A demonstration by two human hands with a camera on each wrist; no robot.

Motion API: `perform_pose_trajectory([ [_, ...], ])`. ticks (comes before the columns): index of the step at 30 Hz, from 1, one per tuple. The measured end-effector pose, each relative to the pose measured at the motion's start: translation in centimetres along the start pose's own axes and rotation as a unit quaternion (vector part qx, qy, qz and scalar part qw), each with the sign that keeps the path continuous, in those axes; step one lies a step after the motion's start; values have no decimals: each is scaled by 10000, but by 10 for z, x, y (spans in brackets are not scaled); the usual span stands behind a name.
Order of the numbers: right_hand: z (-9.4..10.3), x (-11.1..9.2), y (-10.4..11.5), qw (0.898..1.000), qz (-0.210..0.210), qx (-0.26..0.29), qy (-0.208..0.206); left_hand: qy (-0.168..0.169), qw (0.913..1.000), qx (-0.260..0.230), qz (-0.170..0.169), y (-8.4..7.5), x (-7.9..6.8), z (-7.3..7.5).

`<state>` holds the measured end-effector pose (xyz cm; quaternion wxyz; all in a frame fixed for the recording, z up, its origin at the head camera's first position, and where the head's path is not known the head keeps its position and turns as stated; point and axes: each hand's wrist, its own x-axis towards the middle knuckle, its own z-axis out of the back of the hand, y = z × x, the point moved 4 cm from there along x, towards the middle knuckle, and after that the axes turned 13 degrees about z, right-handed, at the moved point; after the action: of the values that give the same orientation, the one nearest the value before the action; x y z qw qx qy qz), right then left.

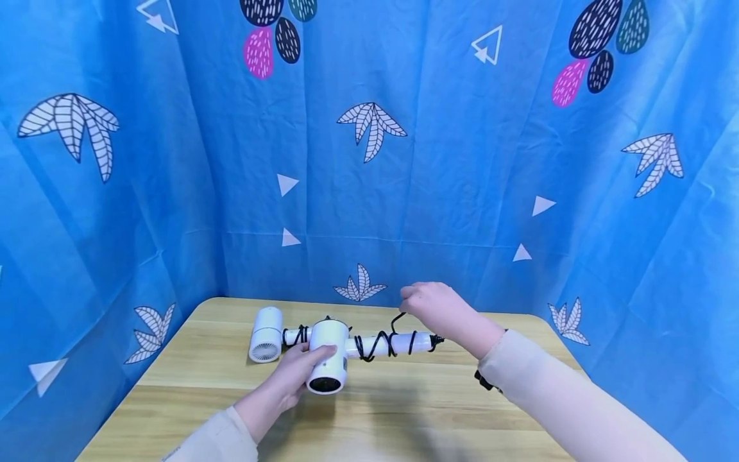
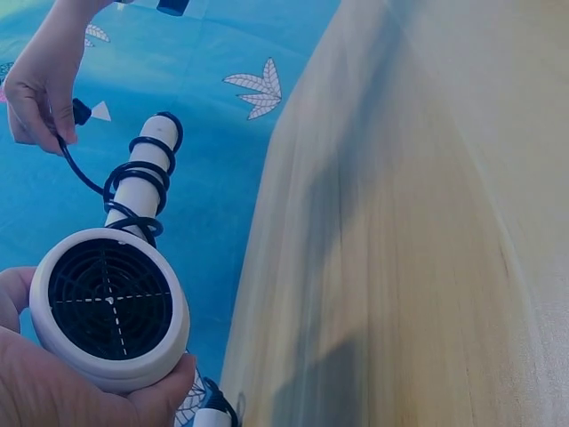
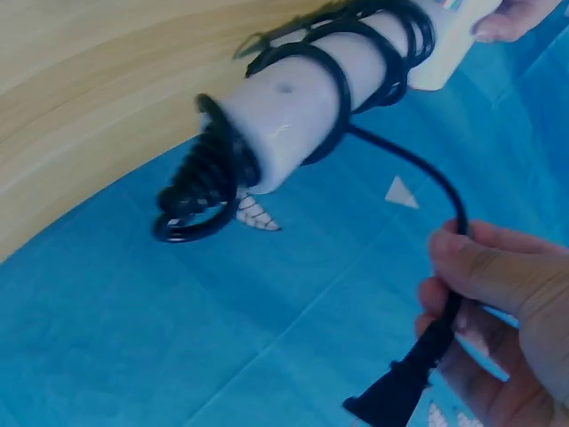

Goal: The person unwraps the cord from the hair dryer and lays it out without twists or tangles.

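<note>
My left hand (image 1: 294, 373) grips the barrel of a white hair dryer (image 1: 330, 350), thumb laid across it. The dryer is held above the table, its handle (image 3: 284, 116) pointing right. A black power cord (image 3: 422, 165) is wound in several loops round that handle. In the right wrist view, my right hand (image 3: 507, 311) pinches the cord's free end just above the black plug (image 3: 391, 391). Part of the cord runs slack from the handle to those fingers. The left wrist view shows the dryer's round black grille (image 2: 110, 298). The barrel hides some left fingers in the head view.
A second white hair dryer (image 1: 266, 333) lies on the wooden table (image 1: 219, 391) to the left, cord (image 1: 297, 335) wrapped round its handle. Blue patterned cloth (image 1: 369, 192) hangs behind the table and along both sides.
</note>
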<state>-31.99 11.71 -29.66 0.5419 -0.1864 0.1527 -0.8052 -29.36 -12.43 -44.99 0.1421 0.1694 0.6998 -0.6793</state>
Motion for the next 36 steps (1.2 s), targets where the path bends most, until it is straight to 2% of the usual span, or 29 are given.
perform_pose_trajectory([
  [5,-8,-4,-11,9977,214,158,-622,-77,10000,-57,-10,0,1,0],
  [11,-22,-9,-23,9875,5,1056,-1170,-132,9999,-66,14,2,1,2],
  [14,-29,-10,-26,9828,-123,1379,-1220,-153,9998,-82,-7,3,3,3],
  [18,-36,-11,-26,9798,-257,1551,-1237,-133,9999,-64,-29,4,5,3],
  [28,-53,-15,-28,9677,-475,2189,-1154,-54,9999,31,124,13,5,3],
  [36,-68,-19,-40,9539,-863,2631,-1161,-61,10000,-49,-22,8,7,2],
])
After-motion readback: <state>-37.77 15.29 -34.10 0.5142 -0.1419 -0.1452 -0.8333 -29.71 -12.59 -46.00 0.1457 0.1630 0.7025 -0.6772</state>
